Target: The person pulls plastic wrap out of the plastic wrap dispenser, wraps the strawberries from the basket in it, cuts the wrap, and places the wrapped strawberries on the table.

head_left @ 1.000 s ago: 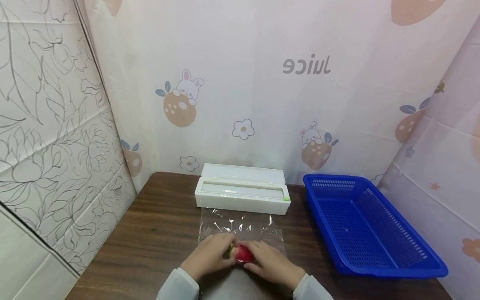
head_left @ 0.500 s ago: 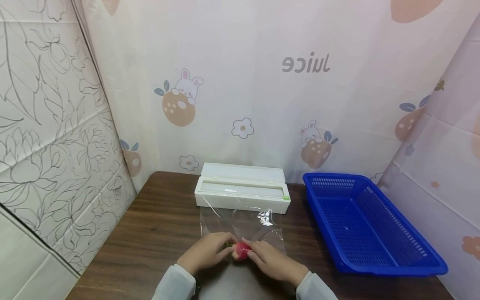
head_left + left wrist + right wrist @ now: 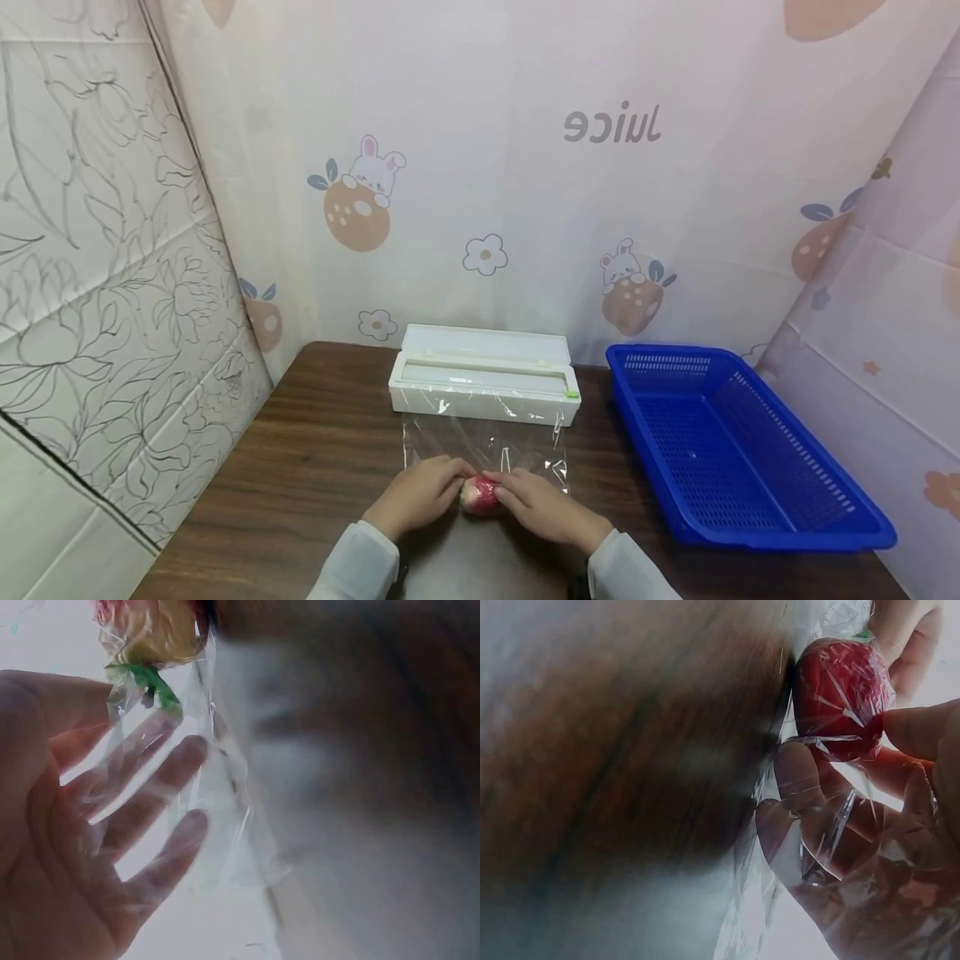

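Observation:
A red fruit (image 3: 480, 495) with a pale yellow end lies between the two hands, wrapped in clear cling film (image 3: 480, 442). Shiny creases of film cross its red skin in the right wrist view. At its pale end, in the left wrist view, is a green leaf-like piece (image 3: 154, 682), also under film. My left hand (image 3: 423, 496) holds that end with thumb and forefinger, the other fingers spread behind the film. At the red end my right hand (image 3: 551, 508) grips with the thumb against the fruit and fingers bent beneath film.
Behind the hands stands a white cling film dispenser (image 3: 483, 406), lid raised, with a green slider (image 3: 572, 394) at its right end. The film runs from it toward the hands. A blue plastic basket (image 3: 787, 540) stands on the right of the brown wooden table (image 3: 300, 467).
The fruit has turned over between the hands and moved slightly away from the body, toward the dispenser. Creases and glints in the film have shifted. Both hands stay at its ends.

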`<state>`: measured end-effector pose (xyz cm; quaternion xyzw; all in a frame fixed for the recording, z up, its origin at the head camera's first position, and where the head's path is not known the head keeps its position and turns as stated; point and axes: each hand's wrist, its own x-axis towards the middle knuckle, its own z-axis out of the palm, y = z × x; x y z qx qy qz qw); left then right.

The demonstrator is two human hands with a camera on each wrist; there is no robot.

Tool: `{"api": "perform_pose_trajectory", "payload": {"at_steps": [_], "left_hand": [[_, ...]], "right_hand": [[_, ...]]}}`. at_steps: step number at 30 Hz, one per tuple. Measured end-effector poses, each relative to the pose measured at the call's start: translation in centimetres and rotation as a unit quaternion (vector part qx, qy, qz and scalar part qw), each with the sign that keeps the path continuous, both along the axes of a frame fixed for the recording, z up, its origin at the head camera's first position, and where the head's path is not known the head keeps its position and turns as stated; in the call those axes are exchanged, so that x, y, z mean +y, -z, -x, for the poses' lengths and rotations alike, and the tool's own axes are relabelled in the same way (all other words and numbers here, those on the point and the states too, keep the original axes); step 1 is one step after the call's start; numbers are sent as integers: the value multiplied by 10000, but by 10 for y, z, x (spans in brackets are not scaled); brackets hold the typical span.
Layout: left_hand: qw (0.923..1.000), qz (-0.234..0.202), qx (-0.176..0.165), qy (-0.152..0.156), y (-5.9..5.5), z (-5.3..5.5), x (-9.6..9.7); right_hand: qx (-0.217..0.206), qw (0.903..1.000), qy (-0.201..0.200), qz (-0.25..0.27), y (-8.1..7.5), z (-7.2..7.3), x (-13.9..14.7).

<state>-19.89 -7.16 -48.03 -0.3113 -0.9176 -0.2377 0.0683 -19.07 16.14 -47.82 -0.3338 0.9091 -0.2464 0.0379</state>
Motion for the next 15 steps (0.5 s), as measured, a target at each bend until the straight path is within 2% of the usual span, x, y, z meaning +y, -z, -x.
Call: {"api": "perform_pose_trajectory", "payload": {"at_steps": [2,4,6,8,10,11,13,15], "left_hand": [[9991,182,326,-175,-2,0,2],[9959,282,830,-202,-5,-1,3],[9895,293,1415,-45,-11,-3,6],[9779,306,2053,237,-18,-6,9],[9671,336,2475,477,-23,-9,13],[9645,375,2562,525,-24,-11,15],[9640,526,2551,529,-22,-13,17],[9699,629,2306,455,-18,-15,17]], "right_hand": [[-23,10000,-51,5,-1,2,0],[-93,9999,-110,32,-2,3,-1],[-158,9998,-110,21,-3,4,-1],[-175,9998,-113,21,-4,5,-1],[-163,9998,-127,22,-5,6,-1],[-143,9998,-126,9,-5,6,-1],[-116,9998,-171,12,-5,7,-1],[-123,9997,-204,-13,-5,8,-1]]}}
